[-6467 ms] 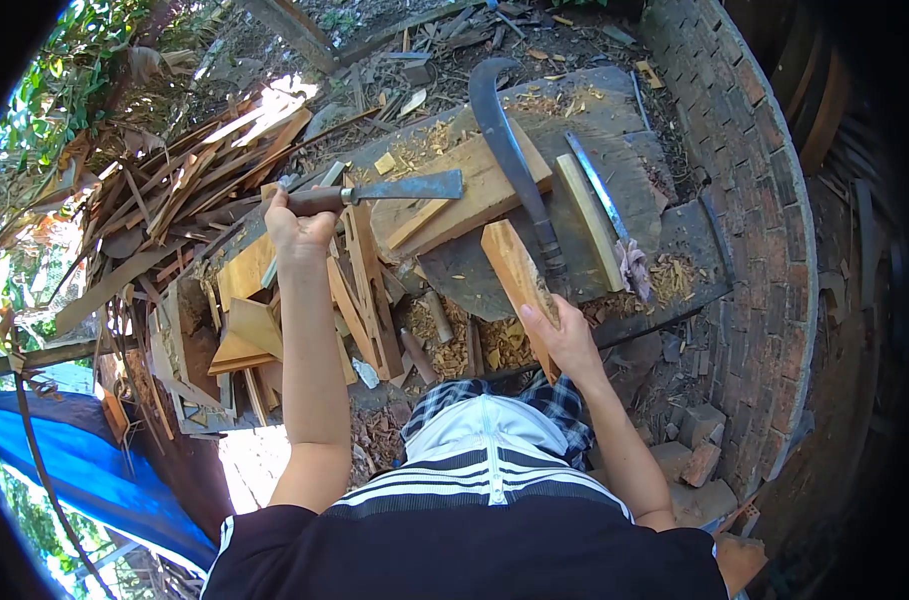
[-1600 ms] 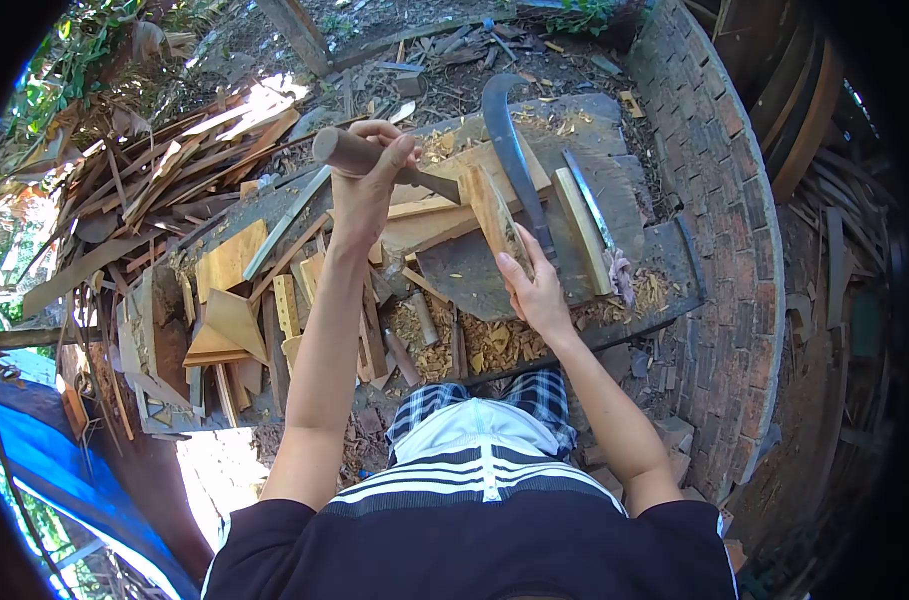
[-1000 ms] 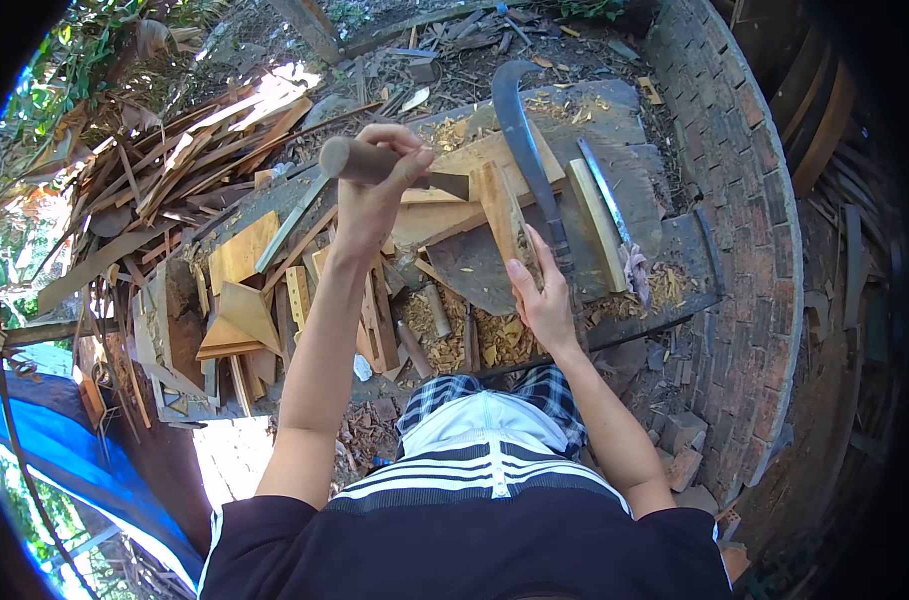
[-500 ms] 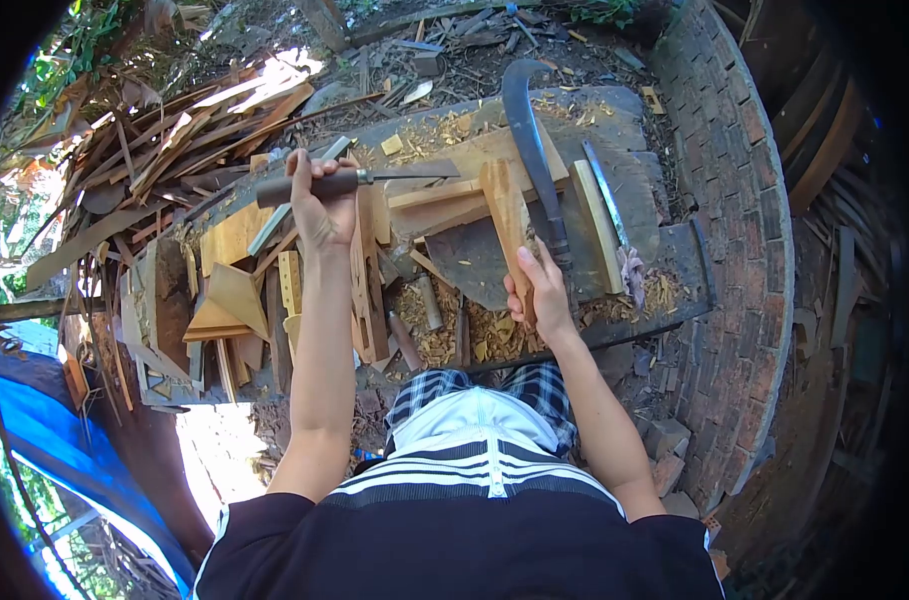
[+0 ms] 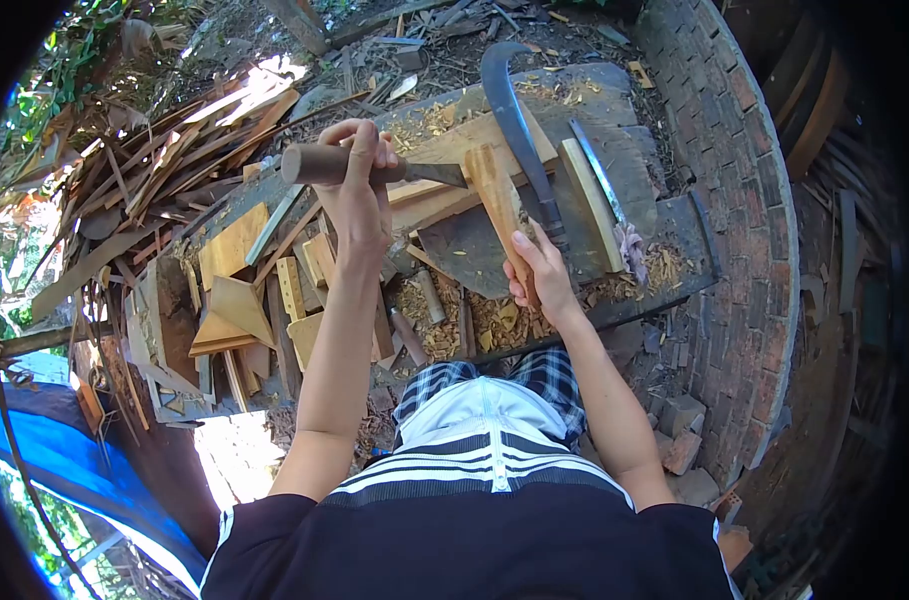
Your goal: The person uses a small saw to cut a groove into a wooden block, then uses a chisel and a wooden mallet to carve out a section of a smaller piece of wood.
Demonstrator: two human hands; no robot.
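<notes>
My left hand is closed around the dark wooden handle of a chisel, whose long flat metal blade points to the right. Its tip meets the upper left edge of a carved wooden piece in the head view. The lower end of that piece sits in the grip of my right hand, which tilts it up and to the left. Just behind it lies a curved billhook-like blade across a plank.
Wood chips litter the workbench. Angled wood blocks lie at left, and a long blade rests beside a pale wood strip. A curved brick wall borders the right; scrap wood is heaped behind.
My left hand has moved right and turned, bringing the chisel's tip from short of the carved wooden piece to its edge. The right hand keeps its hold; the view has shifted slightly.
</notes>
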